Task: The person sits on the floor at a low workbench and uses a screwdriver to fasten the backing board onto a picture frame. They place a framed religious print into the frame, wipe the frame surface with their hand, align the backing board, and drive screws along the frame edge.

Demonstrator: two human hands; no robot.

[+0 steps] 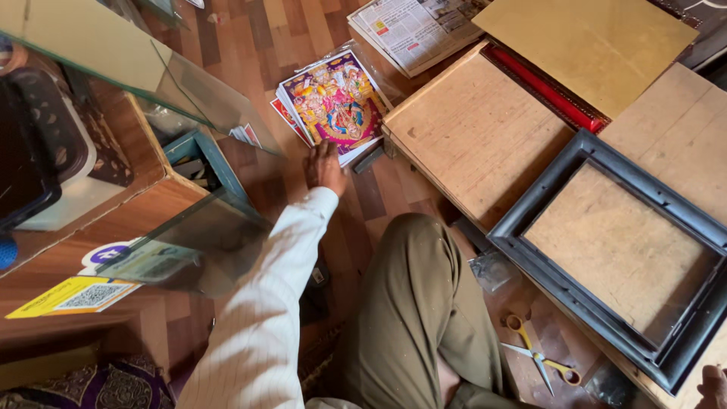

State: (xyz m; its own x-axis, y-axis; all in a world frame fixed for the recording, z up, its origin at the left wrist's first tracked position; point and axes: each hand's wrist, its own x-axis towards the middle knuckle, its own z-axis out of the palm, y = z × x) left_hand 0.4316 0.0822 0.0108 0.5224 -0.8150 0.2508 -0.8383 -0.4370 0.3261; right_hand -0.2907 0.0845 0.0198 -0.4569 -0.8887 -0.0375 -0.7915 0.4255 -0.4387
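Head view: the left hand (324,167), fingers spread flat, presses the near edge of the print stack (333,102) lying on the floor beside the black frame (606,257). Thin, light, bendable sheets; I would lift them by an edge.

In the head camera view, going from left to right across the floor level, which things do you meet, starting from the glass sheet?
Glass sheet → left hand on the stack of colourful prints → bare wooden board → black picture frame. The yellow-handled scissors lie nearer, below the frame's left corner.
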